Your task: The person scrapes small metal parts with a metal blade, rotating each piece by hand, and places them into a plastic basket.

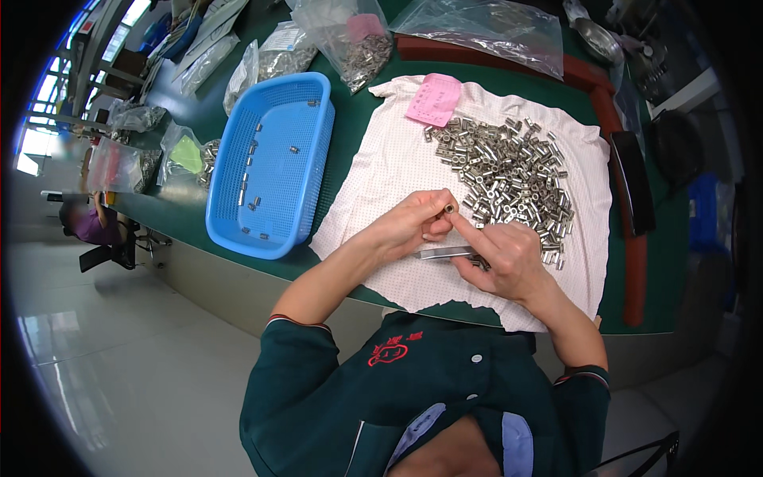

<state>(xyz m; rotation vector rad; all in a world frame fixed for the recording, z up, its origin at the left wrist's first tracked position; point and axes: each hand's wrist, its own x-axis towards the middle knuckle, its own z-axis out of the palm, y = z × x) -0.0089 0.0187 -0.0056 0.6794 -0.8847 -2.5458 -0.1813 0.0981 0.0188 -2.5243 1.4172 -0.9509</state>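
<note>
My left hand (415, 224) pinches a small metal sleeve (450, 209) between thumb and fingertip, its round open end showing. The right index finger reaches up to that sleeve. A slim, flat silver tool (442, 253) lies in my right hand (513, 261), held under the curled fingers and pointing left; its exact kind is unclear. Both hands are over a white dotted cloth (369, 175). Just beyond them spreads a big heap of similar metal sleeves (509, 167), and a pink paper slip (435, 99) rests at its far left.
Left of the cloth, a blue plastic basket (274, 171) contains several scattered sleeves. Bags of metal parts (362, 60) stand at the back. A reddish-brown bar frame (633, 274) borders the right side, with a black phone-like slab (632, 183) on it. A person (99, 222) sits far left.
</note>
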